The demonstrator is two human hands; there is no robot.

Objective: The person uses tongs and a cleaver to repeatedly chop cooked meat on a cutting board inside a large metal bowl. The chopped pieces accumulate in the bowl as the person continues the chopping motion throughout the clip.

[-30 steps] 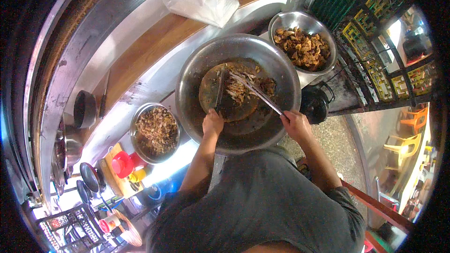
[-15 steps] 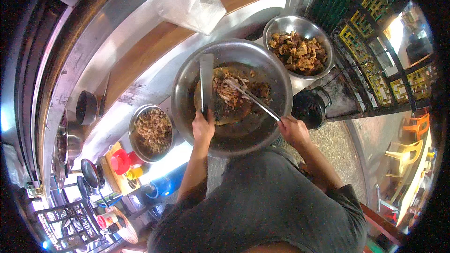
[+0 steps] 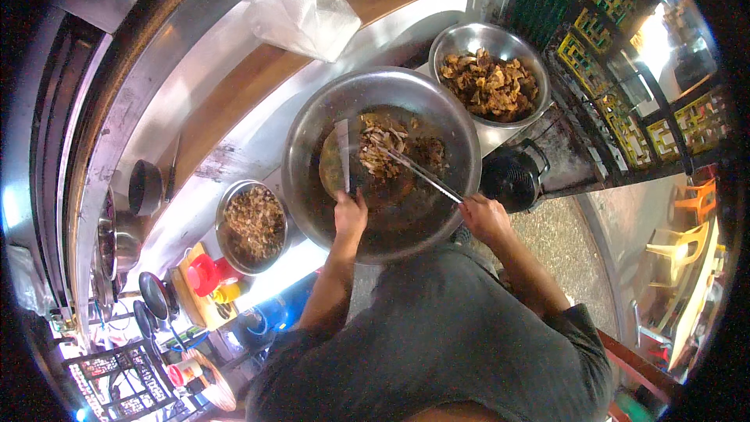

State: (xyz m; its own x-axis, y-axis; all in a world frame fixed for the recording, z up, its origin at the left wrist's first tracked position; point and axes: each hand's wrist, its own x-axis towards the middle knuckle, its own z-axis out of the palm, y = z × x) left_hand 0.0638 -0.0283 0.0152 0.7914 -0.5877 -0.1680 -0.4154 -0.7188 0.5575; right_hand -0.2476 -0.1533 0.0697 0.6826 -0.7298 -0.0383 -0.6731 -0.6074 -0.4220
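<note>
Left hand (image 3: 351, 215): grip closed round knife (image 3: 344, 158), blade over board (image 3: 330, 166) in basin (image 3: 306, 119). Meat (image 3: 380, 142) lies on board, right of blade. Tongs (image 3: 430, 177) reach meat; right hand (image 3: 485, 217): grip closed round them. Risk: loose tong hold could let meat slip, blade strike tongs.

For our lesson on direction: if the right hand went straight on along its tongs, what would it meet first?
Probably the chopped meat in the big bowl, where the tongs point; depth is unclear, so the right hand could brush the bowl itself first.
</note>
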